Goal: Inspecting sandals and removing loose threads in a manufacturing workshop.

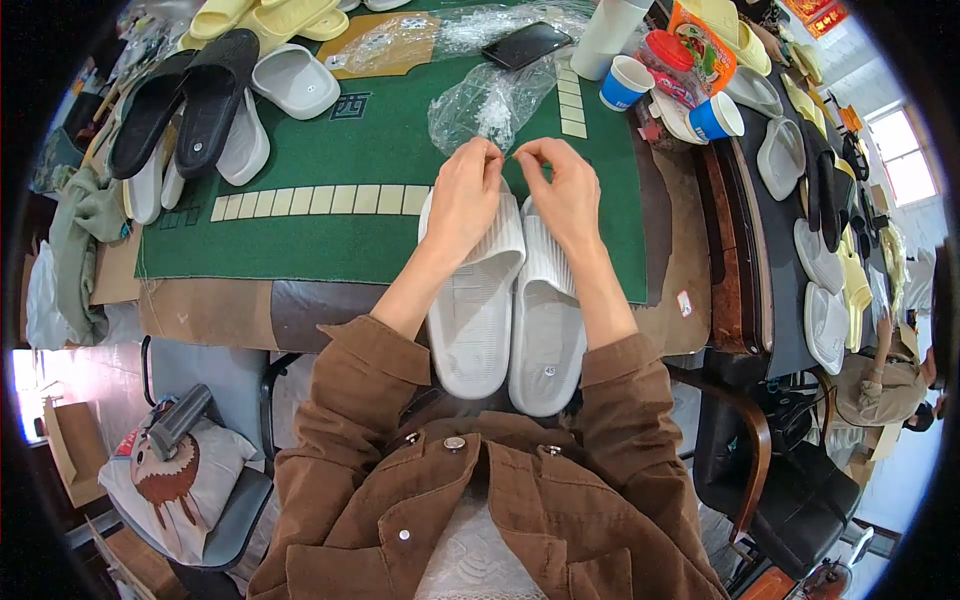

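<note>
A pair of light grey slippers lies side by side at the table's near edge, the left slipper (pixel 468 325) and the right slipper (pixel 548 345) with their heels toward me. Over the toe ends my left hand (pixel 466 200) is closed, thumb and fingertips pinched together. Close beside it, my right hand (pixel 562 190) is also closed, thumb and forefinger almost meeting. Whatever the fingertips hold is too small to make out. Just beyond them a clear plastic bag (pixel 495 108) with small white pieces inside lies crumpled on the green mat (pixel 300 245).
Black slippers (pixel 215 105) and a grey slipper (pixel 296 82) lie at the left. A row of cream tiles (pixel 320 200) crosses the mat. Paper cups (pixel 626 85), a white bottle (pixel 608 38) and a phone (pixel 527 46) stand or lie at the back. Chairs flank me.
</note>
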Demonstrator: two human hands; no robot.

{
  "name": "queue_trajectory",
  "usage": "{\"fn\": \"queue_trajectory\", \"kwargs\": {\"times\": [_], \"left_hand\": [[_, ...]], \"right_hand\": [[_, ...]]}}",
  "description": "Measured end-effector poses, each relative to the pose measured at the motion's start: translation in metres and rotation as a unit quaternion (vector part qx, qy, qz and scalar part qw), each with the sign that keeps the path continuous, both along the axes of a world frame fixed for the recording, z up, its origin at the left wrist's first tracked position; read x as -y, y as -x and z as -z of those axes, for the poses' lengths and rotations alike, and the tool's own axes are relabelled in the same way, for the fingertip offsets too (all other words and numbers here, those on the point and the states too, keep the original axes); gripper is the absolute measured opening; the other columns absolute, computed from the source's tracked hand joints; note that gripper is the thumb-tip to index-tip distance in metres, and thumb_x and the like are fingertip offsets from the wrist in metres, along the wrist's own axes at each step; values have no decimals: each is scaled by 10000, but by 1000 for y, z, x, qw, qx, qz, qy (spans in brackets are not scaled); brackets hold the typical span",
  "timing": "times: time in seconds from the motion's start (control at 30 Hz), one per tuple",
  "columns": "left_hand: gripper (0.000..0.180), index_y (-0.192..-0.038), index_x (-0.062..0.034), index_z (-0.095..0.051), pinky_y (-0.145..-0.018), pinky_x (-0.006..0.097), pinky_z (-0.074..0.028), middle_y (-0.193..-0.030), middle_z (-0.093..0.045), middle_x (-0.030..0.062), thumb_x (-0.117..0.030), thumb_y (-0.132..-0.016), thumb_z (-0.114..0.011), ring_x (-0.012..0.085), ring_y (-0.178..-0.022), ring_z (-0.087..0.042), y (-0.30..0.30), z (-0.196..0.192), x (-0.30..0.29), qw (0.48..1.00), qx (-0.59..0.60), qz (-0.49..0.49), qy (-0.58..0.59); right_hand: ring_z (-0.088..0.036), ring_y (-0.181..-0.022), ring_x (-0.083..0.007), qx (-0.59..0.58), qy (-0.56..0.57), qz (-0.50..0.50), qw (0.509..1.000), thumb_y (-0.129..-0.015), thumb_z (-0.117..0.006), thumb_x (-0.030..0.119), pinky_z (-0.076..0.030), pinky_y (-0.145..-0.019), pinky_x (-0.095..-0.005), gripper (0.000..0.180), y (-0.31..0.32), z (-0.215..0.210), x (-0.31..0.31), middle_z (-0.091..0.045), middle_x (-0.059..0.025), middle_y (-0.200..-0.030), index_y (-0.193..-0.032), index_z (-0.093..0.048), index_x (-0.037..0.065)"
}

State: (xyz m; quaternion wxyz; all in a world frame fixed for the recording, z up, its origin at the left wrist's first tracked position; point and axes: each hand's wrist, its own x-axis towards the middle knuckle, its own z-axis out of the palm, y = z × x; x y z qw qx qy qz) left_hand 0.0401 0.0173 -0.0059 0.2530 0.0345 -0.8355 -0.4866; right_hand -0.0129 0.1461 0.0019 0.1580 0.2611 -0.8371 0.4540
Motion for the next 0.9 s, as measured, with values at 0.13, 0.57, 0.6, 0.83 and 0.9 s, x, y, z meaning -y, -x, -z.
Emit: {"fn": "queue_trajectory", "kwargs": {"times": [0.13,0.57,0.6,0.83,0.9], "left_hand": [[74,-898,26,-549,-740,441,-457,-887,-599,191,-29,-873,-506,378,-848,-590,0,1,1,1000,0,3,14],[170,-1023,22,-589,-663,312,-509,-819,-643,121,-10,-915,-462,178,-704,-632,0,-2,2,987,13,26,-157],[170,-1023,22,-589,-663,312,-509,-819,-643,121,-10,-915,-462,178,-704,-632,-1,-2,4,987,13,24,-156],[172,-1037,-5,-593,-657,351,-499,-757,-647,121,-58,-917,-482,246,-683,-645,-2,-3,2,995,31,57,-71],[175,-1041,-10,-592,-655,363,-497,-747,-646,124,-66,-917,-483,266,-675,-646,-2,-6,-1,996,34,60,-61]], "right_hand": [[-621,-723,-270,-14,-38,-6,999,-836,-617,157,-474,-637,-378,99,-4,-1,2,-617,-84,-777,-836,-655,66],[-627,-816,-128,189,222,-40,956,-851,-607,46,-512,-709,-250,193,6,2,-1,-612,-127,-1086,-1027,-626,-29],[-627,-816,-128,189,222,-42,956,-851,-607,46,-512,-709,-250,193,6,3,1,-612,-127,-1086,-1027,-626,-29],[-671,-883,-189,252,265,-119,923,-903,-539,8,-558,-748,-267,155,15,12,-7,-629,-127,-1074,-1024,-604,-65],[-673,-865,-189,253,257,-115,926,-920,-525,25,-565,-733,-274,151,14,8,-8,-641,-117,-1043,-1018,-613,-49]]}}
